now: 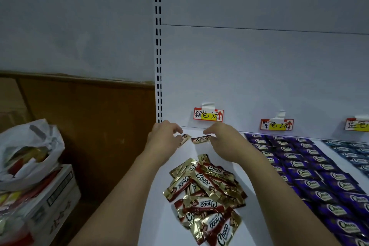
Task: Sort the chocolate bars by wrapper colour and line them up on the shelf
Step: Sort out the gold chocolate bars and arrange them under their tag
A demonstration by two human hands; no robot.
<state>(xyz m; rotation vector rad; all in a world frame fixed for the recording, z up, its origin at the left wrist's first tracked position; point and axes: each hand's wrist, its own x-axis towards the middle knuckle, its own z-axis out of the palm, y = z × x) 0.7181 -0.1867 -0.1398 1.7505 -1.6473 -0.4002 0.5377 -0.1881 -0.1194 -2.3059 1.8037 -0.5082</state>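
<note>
At the far left of the shelf (171, 166), the left hand (162, 138) and right hand (223, 142) each held 1 brown bar (184, 139) (200, 139); a brown pile (205, 195) lay nearer.

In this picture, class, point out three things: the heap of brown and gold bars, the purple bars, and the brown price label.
Heap of brown and gold bars (207, 193), head view, on a middle wrapper.
Purple bars (311, 177), head view, on a mid-row wrapper.
Brown price label (208, 115), head view, on its yellow centre.
</note>
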